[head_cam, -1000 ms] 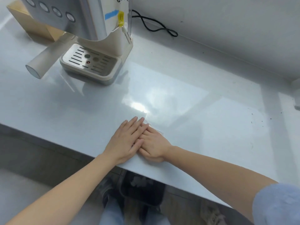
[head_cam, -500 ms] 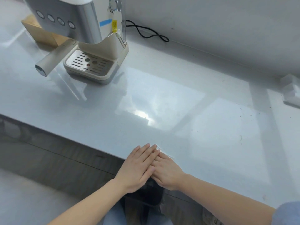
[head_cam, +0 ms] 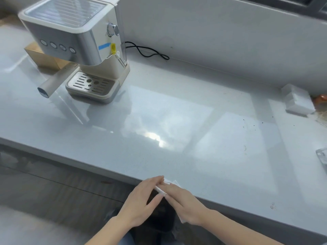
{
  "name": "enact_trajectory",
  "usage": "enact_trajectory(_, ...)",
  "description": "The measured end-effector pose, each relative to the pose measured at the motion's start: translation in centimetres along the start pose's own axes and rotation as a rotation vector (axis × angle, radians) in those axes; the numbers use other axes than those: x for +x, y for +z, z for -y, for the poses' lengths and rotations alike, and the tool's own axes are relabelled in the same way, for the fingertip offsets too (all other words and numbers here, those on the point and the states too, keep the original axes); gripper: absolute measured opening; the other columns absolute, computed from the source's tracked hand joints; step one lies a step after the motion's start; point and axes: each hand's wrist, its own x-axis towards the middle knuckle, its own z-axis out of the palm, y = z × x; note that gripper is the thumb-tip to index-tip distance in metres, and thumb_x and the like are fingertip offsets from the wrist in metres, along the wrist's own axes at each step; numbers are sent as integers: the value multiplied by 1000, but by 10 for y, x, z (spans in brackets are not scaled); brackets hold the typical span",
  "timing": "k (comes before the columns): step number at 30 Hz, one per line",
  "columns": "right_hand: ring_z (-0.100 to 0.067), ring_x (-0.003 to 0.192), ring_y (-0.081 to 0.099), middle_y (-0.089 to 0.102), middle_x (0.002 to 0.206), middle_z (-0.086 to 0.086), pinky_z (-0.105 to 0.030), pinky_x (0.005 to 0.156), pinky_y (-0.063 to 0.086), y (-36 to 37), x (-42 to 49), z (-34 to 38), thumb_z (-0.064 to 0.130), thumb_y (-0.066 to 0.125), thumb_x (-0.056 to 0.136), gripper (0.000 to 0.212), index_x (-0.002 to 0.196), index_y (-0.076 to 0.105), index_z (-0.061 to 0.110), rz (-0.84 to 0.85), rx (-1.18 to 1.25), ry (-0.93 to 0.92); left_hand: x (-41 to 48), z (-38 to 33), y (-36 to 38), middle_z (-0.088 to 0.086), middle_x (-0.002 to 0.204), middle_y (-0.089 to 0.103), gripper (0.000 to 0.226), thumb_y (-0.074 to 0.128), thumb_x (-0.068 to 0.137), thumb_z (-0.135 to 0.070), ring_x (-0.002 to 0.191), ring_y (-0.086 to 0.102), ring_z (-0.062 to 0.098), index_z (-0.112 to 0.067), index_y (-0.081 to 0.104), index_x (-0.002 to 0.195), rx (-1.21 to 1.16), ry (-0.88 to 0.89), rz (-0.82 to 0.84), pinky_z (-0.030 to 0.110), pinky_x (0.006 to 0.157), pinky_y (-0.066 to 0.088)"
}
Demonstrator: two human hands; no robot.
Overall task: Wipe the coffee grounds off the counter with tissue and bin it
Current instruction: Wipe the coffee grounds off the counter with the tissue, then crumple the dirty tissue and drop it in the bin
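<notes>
A white tissue (head_cam: pixel 161 190) lies at the front edge of the grey counter (head_cam: pixel 123 138), partly hanging over it. My right hand (head_cam: pixel 185 204) presses flat on the tissue. My left hand (head_cam: pixel 139 204) is cupped just off the edge, with its fingers and thumb around the tissue's folded rim. A dark bin (head_cam: pixel 159 220) shows directly below the hands. A few dark specks of coffee grounds (head_cam: pixel 254 125) dot the counter at the right. Whatever sits inside the tissue is hidden.
An espresso machine (head_cam: pixel 85 50) with a protruding handle (head_cam: pixel 53 82) stands at the back left, in front of a cardboard box (head_cam: pixel 40 57). Its black cable (head_cam: pixel 146 51) runs along the wall. A white block (head_cam: pixel 297 101) and a clear item (head_cam: pixel 323 156) sit at the right.
Both hands slid the tissue toward me, from the counter top to its front edge. My left hand came off the right hand and now cups beside the edge.
</notes>
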Motion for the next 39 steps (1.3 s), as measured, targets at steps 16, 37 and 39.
enact_trajectory(16,-25,73,66,67,82,-10,-33,59,54,-18,23,59,34,55,90,27,91,69,11,-582,1372,285,19,-51,-22,4,97,76,34,60,87,-42,83,72,18,-16,64,110,-734,-447,81,30,77,58)
enact_trajectory(37,-16,72,53,58,81,-6,-24,58,45,-3,13,38,17,50,89,19,77,62,10,-310,1312,368,-18,-21,-36,7,80,72,34,48,91,-27,70,69,15,-11,75,76,-1196,-449,-186,28,69,56)
enact_trajectory(39,-17,76,59,56,80,-4,-26,63,50,7,8,40,23,58,87,16,75,58,13,-326,1132,392,-20,-18,-41,3,79,72,41,49,93,-36,73,68,15,-13,72,70,-923,-464,-141,26,73,54)
